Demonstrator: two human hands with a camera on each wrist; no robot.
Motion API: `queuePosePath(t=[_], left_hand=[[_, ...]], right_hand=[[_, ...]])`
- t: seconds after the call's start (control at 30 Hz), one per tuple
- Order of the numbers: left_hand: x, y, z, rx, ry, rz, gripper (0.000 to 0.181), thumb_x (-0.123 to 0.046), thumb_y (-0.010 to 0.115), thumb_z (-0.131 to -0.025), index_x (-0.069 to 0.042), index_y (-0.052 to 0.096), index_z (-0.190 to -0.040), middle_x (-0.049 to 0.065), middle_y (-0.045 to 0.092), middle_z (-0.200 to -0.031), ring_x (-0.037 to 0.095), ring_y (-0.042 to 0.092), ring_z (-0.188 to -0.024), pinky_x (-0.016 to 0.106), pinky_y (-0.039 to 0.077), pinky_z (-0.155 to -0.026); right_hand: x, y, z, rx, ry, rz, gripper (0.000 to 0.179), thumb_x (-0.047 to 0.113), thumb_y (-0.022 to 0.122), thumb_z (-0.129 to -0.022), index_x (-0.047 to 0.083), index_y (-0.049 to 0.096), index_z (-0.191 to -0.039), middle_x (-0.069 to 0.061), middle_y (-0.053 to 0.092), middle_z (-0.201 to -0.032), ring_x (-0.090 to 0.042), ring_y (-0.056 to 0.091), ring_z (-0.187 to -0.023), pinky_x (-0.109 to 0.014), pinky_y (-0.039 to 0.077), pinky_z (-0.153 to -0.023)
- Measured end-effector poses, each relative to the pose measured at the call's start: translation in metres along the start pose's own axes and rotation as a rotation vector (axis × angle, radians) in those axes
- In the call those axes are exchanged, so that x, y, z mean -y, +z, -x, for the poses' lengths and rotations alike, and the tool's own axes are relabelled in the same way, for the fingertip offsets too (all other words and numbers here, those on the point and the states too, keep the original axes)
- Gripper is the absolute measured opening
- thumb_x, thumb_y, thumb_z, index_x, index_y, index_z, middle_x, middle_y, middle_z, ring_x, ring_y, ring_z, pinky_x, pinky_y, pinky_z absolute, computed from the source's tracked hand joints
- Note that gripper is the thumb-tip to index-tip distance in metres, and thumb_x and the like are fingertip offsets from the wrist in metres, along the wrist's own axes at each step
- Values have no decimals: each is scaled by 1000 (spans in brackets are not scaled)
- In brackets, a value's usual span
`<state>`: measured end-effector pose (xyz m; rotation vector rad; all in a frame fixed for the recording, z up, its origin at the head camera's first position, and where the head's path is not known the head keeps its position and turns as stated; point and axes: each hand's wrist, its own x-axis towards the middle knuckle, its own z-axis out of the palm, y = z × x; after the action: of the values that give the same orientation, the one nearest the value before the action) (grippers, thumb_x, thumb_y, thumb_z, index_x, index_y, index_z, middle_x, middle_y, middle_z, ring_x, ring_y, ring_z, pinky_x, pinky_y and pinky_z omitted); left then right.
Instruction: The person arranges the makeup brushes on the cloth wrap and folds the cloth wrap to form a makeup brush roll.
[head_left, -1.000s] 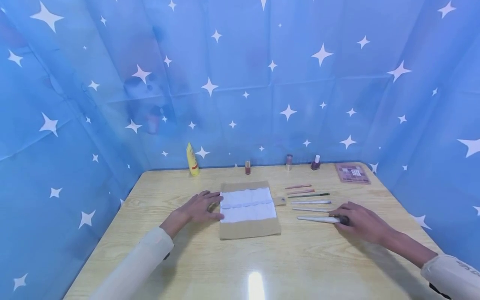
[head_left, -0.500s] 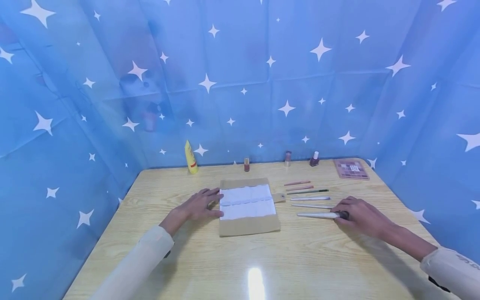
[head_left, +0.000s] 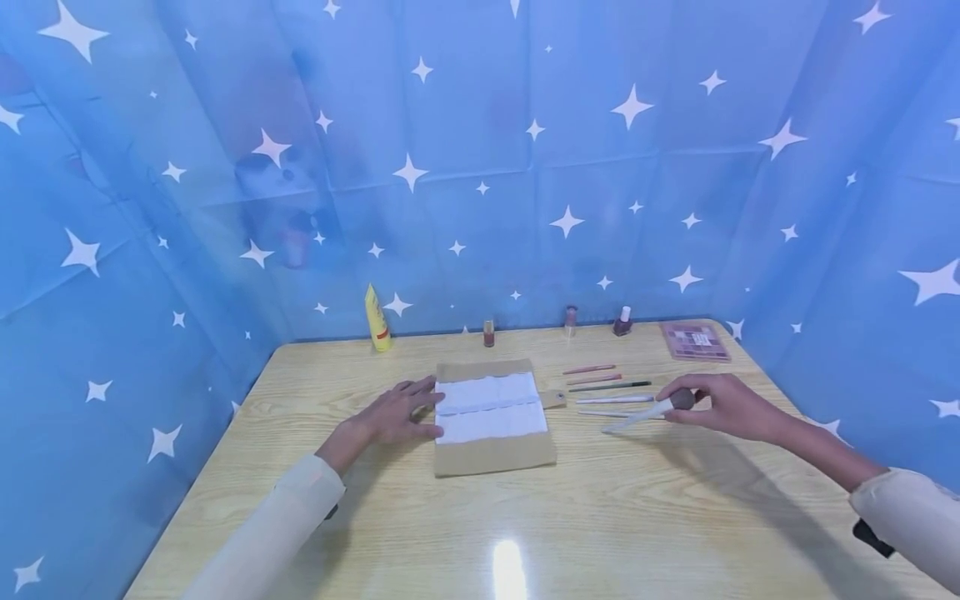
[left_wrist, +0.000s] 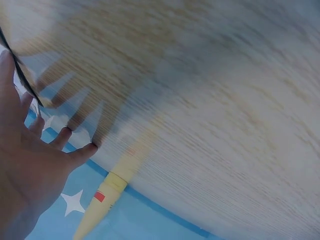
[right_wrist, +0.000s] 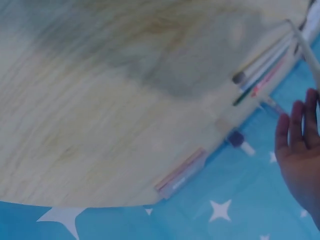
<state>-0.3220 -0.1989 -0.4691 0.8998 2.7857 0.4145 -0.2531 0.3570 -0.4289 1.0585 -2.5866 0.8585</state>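
A tan brush roll with a white pocketed lining lies unfolded on the table. My left hand rests at its left edge, fingers spread and fingertips touching it. My right hand pinches a makeup brush near its dark bristle head, its pale handle slanting down to the left, just over the table. In the right wrist view, part of that brush's handle shows beside the right hand. Behind it, several slim brushes lie in a row, among them a green one and a pink one.
Along the table's back edge stand a yellow tube, a small red bottle, a pinkish tube and a dark nail polish bottle. An eyeshadow palette lies at the back right. A blue star-patterned curtain surrounds the table.
My right hand has lifted the makeup brush's bristle end off the table, tilting the brush and drawing it slightly up. The left hand has stayed at the brush roll's edge.
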Motion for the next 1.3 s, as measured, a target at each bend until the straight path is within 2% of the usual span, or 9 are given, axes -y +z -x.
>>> queuePosePath(t=[0.17,0.33,0.43,0.57,0.7,0.87,1.0,1.2,1.3], left_hand=[[1,1,1,-16,15,12,76,-57,65,-98,-16,45,-158,12,21,-172,45,22,-154,67,25,-120],[1,1,-1,-13,20,9,76,-58,65,-98,-16,46,-158,12,23,-172,45,25,-153,65,27,-120],[3,2,-2,-9,21,8,76,-58,65,-98,-17,45,-159,11,23,-172,44,25,-153,65,28,-120],[4,2,-2,-5,22,11,76,-58,65,-98,-16,45,-159,12,24,-171,45,25,-153,66,27,-120],[4,2,-2,0,6,4,77,-59,65,-97,-18,45,-159,12,26,-171,46,24,-153,67,25,-120],[4,2,0,3,-24,-12,79,-64,63,-96,-23,42,-161,8,27,-171,44,24,-154,67,24,-120],[5,3,-2,6,-48,-24,81,-67,62,-95,-26,40,-161,4,27,-171,42,24,-155,67,25,-120],[6,2,-2,12,-77,-20,89,-71,63,-92,-24,38,-163,2,28,-171,41,24,-155,67,25,-120],[5,1,-2,17,-85,-23,91,-72,64,-91,-24,36,-163,1,27,-171,39,23,-155,67,25,-120]], right_hand=[[5,-7,-11,47,139,-133,27,6,80,-91,10,74,-116,6,75,-90,-6,70,-82,-23,60,-75],[11,-9,-23,51,294,-255,28,12,76,-96,7,71,-123,-8,73,-105,-12,72,-93,-27,61,-77],[16,-9,-33,41,397,-317,36,18,72,-100,3,65,-131,-15,72,-116,-12,71,-100,-28,60,-83],[24,-8,-50,19,494,-345,46,29,69,-102,0,59,-137,-16,70,-122,-10,69,-105,-29,56,-93],[29,-3,-68,14,529,-344,56,39,67,-103,2,56,-144,-17,68,-130,-22,70,-111,-44,55,-101],[33,9,-91,3,513,-375,62,39,67,-103,0,51,-148,-23,63,-138,-35,69,-115,-58,50,-106],[38,22,-109,9,508,-415,63,38,67,-102,-1,51,-149,-24,62,-139,-39,69,-114,-54,54,-102],[39,42,-135,16,494,-473,65,34,67,-103,-5,46,-152,-27,59,-143,-35,71,-112,-42,57,-99],[39,52,-148,20,489,-501,66,31,66,-104,-7,43,-153,-28,57,-145,-35,70,-115,-42,57,-100]])
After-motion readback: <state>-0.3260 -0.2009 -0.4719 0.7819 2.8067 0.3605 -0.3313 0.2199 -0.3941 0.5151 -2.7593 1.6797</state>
